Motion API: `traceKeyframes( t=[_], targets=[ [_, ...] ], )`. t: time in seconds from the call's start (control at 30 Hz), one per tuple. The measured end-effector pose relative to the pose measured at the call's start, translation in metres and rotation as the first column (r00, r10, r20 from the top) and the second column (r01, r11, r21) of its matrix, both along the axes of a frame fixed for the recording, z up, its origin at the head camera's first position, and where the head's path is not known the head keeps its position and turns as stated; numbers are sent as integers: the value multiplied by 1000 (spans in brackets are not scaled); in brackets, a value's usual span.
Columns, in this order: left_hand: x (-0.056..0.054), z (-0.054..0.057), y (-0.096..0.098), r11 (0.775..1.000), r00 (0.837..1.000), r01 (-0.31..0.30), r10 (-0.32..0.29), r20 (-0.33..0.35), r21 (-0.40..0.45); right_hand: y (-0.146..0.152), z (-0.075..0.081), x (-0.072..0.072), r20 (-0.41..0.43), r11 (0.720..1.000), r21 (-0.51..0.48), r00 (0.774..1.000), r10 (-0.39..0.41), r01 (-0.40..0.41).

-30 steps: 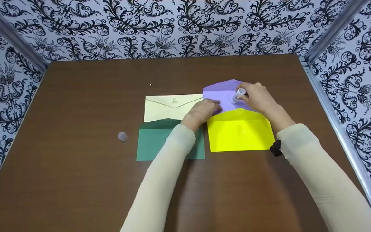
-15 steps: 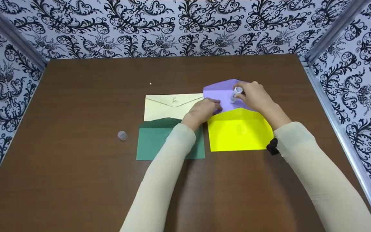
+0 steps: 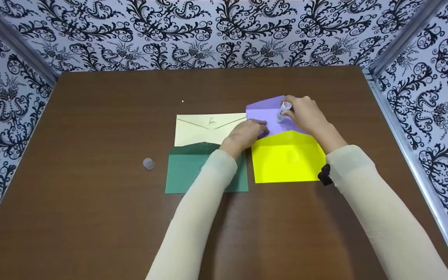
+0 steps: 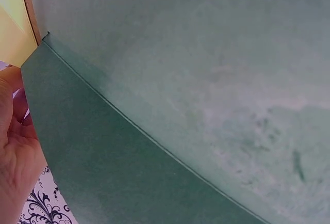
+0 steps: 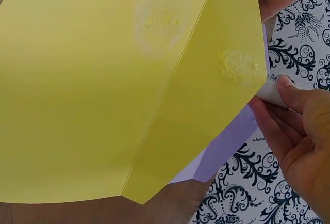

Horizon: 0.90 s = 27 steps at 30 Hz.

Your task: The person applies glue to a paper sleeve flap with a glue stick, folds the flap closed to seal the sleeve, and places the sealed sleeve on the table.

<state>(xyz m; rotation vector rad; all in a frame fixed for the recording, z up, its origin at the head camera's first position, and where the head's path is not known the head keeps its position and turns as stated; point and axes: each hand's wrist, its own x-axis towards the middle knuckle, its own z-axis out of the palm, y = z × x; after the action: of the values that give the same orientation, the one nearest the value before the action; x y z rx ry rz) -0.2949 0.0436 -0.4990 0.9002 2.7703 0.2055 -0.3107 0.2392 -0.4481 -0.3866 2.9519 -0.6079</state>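
Observation:
My right hand [image 3: 305, 112] grips a white glue stick [image 3: 283, 112], held tilted with its lower end at the inner face of a purple envelope [image 3: 262, 114] whose flap is unfolded. In the right wrist view, thumb and fingers pinch the glue stick [image 5: 272, 92] behind the yellow envelope. Bent fingers of my left hand [image 3: 243, 134] rest on the purple envelope's lower left part. Nearer me lies a yellow envelope [image 3: 286, 163], flap up; whitish smears mark its flap and body in the right wrist view. A green envelope [image 3: 185, 171] lies under my left forearm, flap also up.
Behind the green envelope is a cream envelope [image 3: 193, 132] with its flap folded down. A small translucent cap [image 3: 148, 163] sits on the brown table [image 3: 91, 217] to the left. Patterned walls [image 3: 169, 35] border the table's back and sides.
My right hand has shifted slightly left and away from me with the glue stick, across the purple envelope. The left hand and the envelopes hold their places.

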Motion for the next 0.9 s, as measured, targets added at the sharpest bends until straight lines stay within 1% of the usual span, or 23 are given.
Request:
traceKeyframes(
  t=[0.13, 0.33, 0.5, 0.57, 0.67, 0.9],
  targets=[
    [0, 0, 1, 1000, 1000, -7, 7, 13, 2, 0, 0, -1, -5, 1000, 4, 1000, -19, 19],
    [-1, -1, 1, 1000, 1000, -13, 13, 28, -1, 1, -1, -3, -5, 997, -21, 998, -69, 68],
    [-2, -1, 0, 1000, 1000, -8, 8, 27, -9, 1, -3, -5, -31, 995, 10, 994, -101, 101],
    [-2, -1, 0, 1000, 999, -8, 8, 32, -5, 1, -3, -6, -48, 994, 20, 993, -108, 109],
    [-2, -2, 0, 1000, 999, -20, 19, 50, 11, 1, -3, -6, -48, 992, 17, 991, -122, 123],
    [-2, -2, -1, 999, 997, -45, 43, 65, 30, 4, -2, -5, -74, 992, 18, 989, -126, 128]
  ],
)
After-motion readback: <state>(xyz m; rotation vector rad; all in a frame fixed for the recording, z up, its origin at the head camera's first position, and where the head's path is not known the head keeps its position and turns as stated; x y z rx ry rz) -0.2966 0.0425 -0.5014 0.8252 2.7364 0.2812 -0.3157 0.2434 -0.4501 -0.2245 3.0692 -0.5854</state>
